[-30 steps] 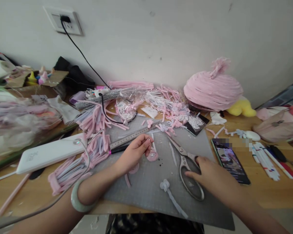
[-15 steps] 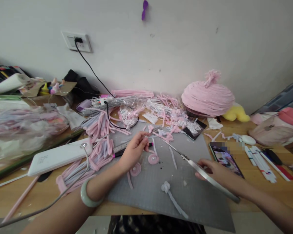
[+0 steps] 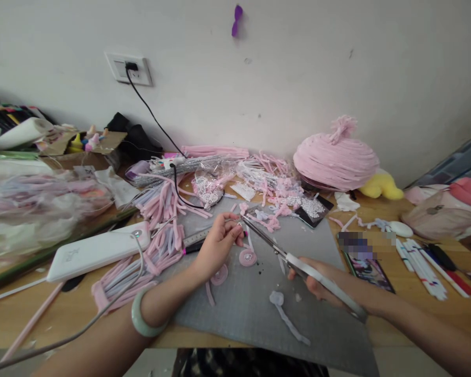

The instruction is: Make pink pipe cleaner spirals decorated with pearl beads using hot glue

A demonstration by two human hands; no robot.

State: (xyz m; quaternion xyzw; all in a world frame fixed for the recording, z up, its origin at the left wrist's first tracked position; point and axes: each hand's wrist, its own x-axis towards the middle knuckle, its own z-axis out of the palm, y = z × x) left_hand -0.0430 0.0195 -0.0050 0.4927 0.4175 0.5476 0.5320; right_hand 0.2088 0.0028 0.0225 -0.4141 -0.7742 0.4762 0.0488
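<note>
My left hand (image 3: 217, 240) is closed in a pinch over the grey mat (image 3: 243, 319). A small shiny bit shows at its fingertips, too small to name. My right hand (image 3: 322, 277) grips a pair of scissors (image 3: 298, 264) with pale handles. The tips of the blades reach right up to the left fingertips; whether they touch anything there I cannot tell. Below the left hand lie a pink fuzzy coil (image 3: 247, 257) with a beaded centre and a second pink coil (image 3: 220, 275). A pale fuzzy flower (image 3: 277, 298) with a stem rests nearer the front edge.
A white power bank (image 3: 96, 251) and bundled pink stems (image 3: 160, 204) lie left. Behind the mat are beads (image 3: 312, 208) and fuzzy scraps (image 3: 272, 214). Rightward sit a phone (image 3: 369, 269), markers (image 3: 422, 269) and a pink yarn-like bundle (image 3: 337, 159). A grey cable (image 3: 102, 309) crosses the left forearm.
My right hand has brought the scissors left and closer to my left hand, whose pinch stays much the same. The whole view has shifted slightly.
</note>
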